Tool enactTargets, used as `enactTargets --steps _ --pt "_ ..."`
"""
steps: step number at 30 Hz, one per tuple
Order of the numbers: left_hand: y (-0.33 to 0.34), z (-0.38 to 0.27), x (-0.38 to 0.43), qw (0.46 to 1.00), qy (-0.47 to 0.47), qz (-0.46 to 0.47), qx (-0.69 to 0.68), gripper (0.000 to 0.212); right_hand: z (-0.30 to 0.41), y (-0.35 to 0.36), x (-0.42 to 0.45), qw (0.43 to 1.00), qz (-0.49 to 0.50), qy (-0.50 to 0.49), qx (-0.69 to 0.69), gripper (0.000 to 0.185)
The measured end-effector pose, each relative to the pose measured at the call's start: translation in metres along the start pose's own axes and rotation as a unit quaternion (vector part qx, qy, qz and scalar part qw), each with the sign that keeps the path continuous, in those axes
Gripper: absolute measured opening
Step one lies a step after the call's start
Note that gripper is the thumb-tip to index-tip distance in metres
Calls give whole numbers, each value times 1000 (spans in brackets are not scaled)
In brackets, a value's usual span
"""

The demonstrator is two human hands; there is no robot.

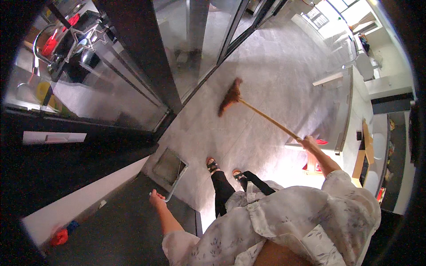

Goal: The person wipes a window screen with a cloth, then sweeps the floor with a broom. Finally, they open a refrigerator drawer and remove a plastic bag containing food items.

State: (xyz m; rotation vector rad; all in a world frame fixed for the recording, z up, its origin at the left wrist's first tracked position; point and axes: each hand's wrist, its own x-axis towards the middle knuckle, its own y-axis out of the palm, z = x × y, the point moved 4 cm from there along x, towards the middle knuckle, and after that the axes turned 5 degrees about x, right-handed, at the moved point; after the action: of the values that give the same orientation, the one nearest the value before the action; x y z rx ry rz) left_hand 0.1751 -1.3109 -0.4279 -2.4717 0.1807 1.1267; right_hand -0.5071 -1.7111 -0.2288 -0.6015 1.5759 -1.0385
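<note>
My right hand (pixel 309 143) grips the end of a light wooden broom handle (pixel 269 119). The handle runs up and left to a reddish-brown broom head (pixel 230 97), which is slightly blurred and lies against the grey floor (pixel 213 133). Lower left, my left hand (pixel 157 197) is closed around the pale bent handle (pixel 173 190) of a dustpan (pixel 169 167). The dustpan is near the floor, left of my sandalled feet. Whether it touches the floor I cannot tell, and its contents are unclear.
Dark-framed glass panels (pixel 186 43) stand along the left, with a sink tap (pixel 38 41) behind them. A grey table or counter (pixel 347 109) is on the right, near open cardboard (pixel 367 143). A dark surface (pixel 133 226) lies lower left, with a red item (pixel 60 236) beyond it.
</note>
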Motion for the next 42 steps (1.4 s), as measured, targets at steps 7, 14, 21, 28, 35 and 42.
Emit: enactTargets --steps 7,14,21,28,35,42 --pt "-7 -5 -24 1000 -18 -18 -9 24 125 45 63 965 132 32 225 46" --pt "-14 -22 -34 989 81 -38 121 19 155 58 30 946 169 -22 277 45" --pt "-22 -6 -78 945 123 -148 263 46 -36 107 -25 953 213 66 206 51" --pt "-22 44 -166 948 110 -193 227 53 -204 107 -100 973 161 120 110 48" --pt "-20 185 -192 971 13 -35 235 28 -202 42 -147 967 184 0 174 35" --pt "0 297 -254 986 -76 110 101 33 -157 50 -117 935 236 -236 116 31"
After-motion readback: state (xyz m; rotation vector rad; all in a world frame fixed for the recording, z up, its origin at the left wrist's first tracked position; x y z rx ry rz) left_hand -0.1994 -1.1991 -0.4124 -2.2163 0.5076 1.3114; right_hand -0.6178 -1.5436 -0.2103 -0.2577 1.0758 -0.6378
